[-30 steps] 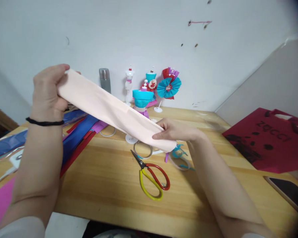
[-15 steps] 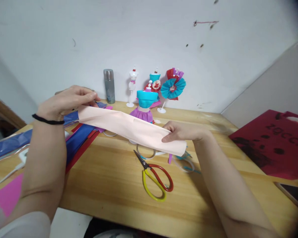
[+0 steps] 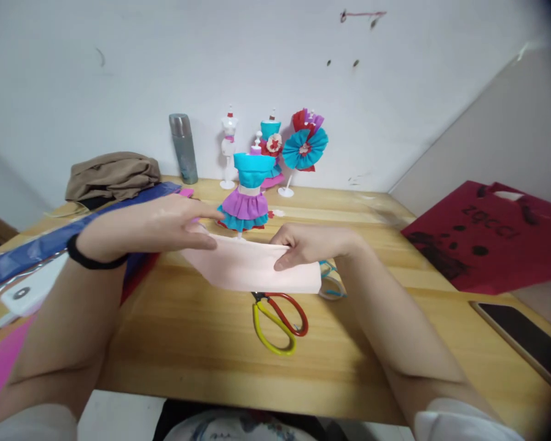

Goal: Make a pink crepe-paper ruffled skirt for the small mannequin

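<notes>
A pale pink strip of crepe paper or cloth [image 3: 257,269] is held up over the table between both hands. My right hand [image 3: 310,245] pinches its right part, thumb in front. My left hand [image 3: 165,223] has its thumb at the strip's upper left edge, with the index finger pointing out to the right. Below the strip lie scissors [image 3: 280,324] with one red and one yellow handle, their blades hidden by it. Just behind stands a small dress form [image 3: 245,199] in a turquoise top and a purple and turquoise skirt.
Several more dress forms [image 3: 305,147] stand along the wall beside a grey flask [image 3: 183,150]. Brown cloth [image 3: 112,174] and blue sheets [image 3: 37,260] lie at left. To the right are a red bag [image 3: 491,239] and a phone [image 3: 523,340].
My left hand has come in to the right along the strip, which now spans a shorter width and hangs wider. The view has shifted slightly; my right hand keeps its pinch.
</notes>
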`<state>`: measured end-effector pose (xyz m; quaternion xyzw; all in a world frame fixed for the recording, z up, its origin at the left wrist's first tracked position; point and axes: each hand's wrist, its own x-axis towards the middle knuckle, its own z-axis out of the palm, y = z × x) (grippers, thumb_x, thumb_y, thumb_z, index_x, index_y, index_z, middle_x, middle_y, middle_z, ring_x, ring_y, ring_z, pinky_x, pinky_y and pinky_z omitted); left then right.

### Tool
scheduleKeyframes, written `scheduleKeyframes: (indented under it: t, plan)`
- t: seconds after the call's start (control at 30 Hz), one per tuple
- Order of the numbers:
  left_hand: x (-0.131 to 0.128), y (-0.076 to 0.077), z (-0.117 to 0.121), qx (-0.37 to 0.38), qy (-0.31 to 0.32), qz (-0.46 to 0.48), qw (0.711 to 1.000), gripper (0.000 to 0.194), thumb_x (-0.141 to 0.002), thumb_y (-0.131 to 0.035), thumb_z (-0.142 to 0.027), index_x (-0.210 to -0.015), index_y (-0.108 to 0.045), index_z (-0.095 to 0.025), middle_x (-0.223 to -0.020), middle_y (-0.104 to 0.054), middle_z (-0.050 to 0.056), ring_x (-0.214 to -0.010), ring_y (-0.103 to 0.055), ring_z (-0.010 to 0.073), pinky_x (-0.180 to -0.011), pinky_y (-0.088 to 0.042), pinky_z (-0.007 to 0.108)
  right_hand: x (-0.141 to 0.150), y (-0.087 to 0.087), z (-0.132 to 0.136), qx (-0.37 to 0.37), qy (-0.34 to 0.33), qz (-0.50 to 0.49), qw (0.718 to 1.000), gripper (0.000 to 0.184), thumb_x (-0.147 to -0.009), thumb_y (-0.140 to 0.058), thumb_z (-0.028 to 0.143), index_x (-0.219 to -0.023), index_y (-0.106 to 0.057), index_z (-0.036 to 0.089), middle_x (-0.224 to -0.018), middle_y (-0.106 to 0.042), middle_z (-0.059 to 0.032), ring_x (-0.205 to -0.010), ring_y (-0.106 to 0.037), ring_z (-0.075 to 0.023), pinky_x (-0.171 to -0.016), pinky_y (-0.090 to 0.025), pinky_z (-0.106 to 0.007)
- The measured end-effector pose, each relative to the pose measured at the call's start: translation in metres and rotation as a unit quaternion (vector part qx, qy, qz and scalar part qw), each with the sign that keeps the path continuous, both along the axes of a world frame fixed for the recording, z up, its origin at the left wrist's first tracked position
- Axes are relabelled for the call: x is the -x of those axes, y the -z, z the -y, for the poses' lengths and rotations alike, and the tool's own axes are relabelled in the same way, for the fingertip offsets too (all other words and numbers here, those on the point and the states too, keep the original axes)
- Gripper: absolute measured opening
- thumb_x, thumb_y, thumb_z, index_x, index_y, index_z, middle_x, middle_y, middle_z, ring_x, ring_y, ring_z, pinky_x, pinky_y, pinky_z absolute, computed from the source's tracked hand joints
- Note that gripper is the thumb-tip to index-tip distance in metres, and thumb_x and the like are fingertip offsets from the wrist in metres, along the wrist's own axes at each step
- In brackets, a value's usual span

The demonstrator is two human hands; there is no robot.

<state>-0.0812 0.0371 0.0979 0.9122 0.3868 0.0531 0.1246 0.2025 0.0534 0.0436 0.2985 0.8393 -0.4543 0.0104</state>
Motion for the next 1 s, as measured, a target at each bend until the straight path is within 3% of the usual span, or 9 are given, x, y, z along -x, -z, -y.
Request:
scheduleKeyframes:
  t: [0.1,0.13,0.2,0.27,0.37,0.47,0.57,0.7,1.0]
  plan:
    - [-0.033,0.017,0.007,0.002,0.057,0.005,0.998,0.051,-0.083,-0.06,-0.044,-0.129,-0.057,-0.023,-0.12,-0.064,0.007,-0.099,-0.059,0.0215,-0.078,-0.043,0.027,0.008,-0.002,0.007,-0.027,-0.029,-0.025,0.999,0.025,-0.08,-0.062,0.034,-0.069,-0.06,0.011,-0.064,-0.053,0.0013,-0.059,-0.046,-0.0093,-0.051,-0.034,-0.019]
    - [-0.042,0.021,0.009,0.021,0.056,0.008,0.998,0.046,-0.079,-0.064,-0.04,-0.121,-0.061,-0.021,-0.107,-0.067,0.006,-0.089,-0.059,0.0196,-0.071,-0.042,0.025,0.009,-0.003,0.008,-0.044,-0.028,-0.032,0.998,0.026,-0.081,-0.061,0.033,-0.068,-0.058,0.011,-0.062,-0.05,0.0022,-0.058,-0.044,-0.0086,-0.05,-0.032,-0.019]
    - [-0.053,0.025,0.012,0.076,0.036,-0.025,0.996,0.019,-0.079,-0.059,-0.034,-0.081,-0.066,-0.016,-0.071,-0.061,0.001,-0.064,-0.053,0.0144,-0.054,-0.035,0.023,0.007,-0.007,0.009,-0.073,-0.019,-0.049,0.996,0.028,-0.083,-0.059,0.036,-0.069,-0.058,0.012,-0.061,-0.046,0.0032,-0.056,-0.04,-0.0076,-0.049,-0.029,-0.02]
    - [-0.055,0.022,0.013,0.111,0.013,-0.007,0.994,0.022,-0.079,-0.054,-0.031,-0.063,-0.057,-0.015,-0.06,-0.051,-0.001,-0.055,-0.045,0.0105,-0.047,-0.028,0.021,0.002,-0.013,0.009,-0.084,-0.003,-0.067,0.994,0.031,-0.085,-0.059,0.041,-0.073,-0.061,0.012,-0.063,-0.046,0.0026,-0.056,-0.04,-0.0077,-0.049,-0.029,-0.02]
    - [-0.042,0.009,0.015,0.141,-0.04,0.065,0.987,0.024,-0.079,-0.056,-0.035,-0.065,-0.059,-0.015,-0.06,-0.05,-0.003,-0.053,-0.043,0.0082,-0.045,-0.027,0.019,-0.012,-0.023,0.009,-0.076,0.07,-0.104,0.989,0.035,-0.084,-0.059,0.048,-0.081,-0.064,0.013,-0.071,-0.053,-0.0002,-0.062,-0.046,-0.01,-0.052,-0.035,-0.021]
    - [-0.023,-0.003,0.015,0.154,-0.07,0.145,0.975,0.032,-0.077,-0.063,-0.045,-0.065,-0.063,-0.015,-0.06,-0.053,-0.002,-0.054,-0.046,0.0091,-0.044,-0.028,0.018,-0.027,-0.029,0.009,-0.07,0.177,-0.213,0.958,0.043,-0.078,-0.062,0.059,-0.082,-0.065,0.016,-0.075,-0.059,-0.0021,-0.067,-0.052,-0.0129,-0.056,-0.04,-0.023]
    - [-0.01,-0.007,0.014,0.147,-0.1,0.202,0.963,0.032,-0.075,-0.066,-0.046,-0.07,-0.068,-0.015,-0.063,-0.059,0.0,-0.057,-0.052,0.0119,-0.046,-0.034,0.018,-0.036,-0.033,0.01,-0.014,0.157,-0.282,0.946,0.053,-0.069,-0.068,0.066,-0.088,-0.067,0.016,-0.075,-0.063,-0.0024,-0.066,-0.058,-0.0132,-0.058,-0.045,-0.024]
    - [-0.007,-0.006,0.012,0.154,-0.104,0.22,0.957,0.031,-0.076,-0.066,-0.046,-0.074,-0.07,-0.015,-0.067,-0.063,0.002,-0.059,-0.056,0.0137,-0.048,-0.038,0.019,-0.034,-0.036,0.014,0.053,0.139,-0.247,0.957,0.045,-0.065,-0.079,0.052,-0.089,-0.067,0.016,-0.074,-0.068,-0.0011,-0.063,-0.064,-0.0129,-0.058,-0.052,-0.024]
    - [-0.005,-0.007,0.006,0.2,-0.098,0.202,0.954,0.027,-0.075,-0.068,-0.042,-0.071,-0.067,-0.016,-0.059,-0.062,0.001,-0.05,-0.055,0.0126,-0.04,-0.032,0.019,-0.029,-0.037,0.019,0.06,0.167,-0.2,0.963,0.031,-0.07,-0.079,0.039,-0.073,-0.065,0.012,-0.065,-0.07,-0.0004,-0.05,-0.061,-0.0076,-0.051,-0.052,-0.019]
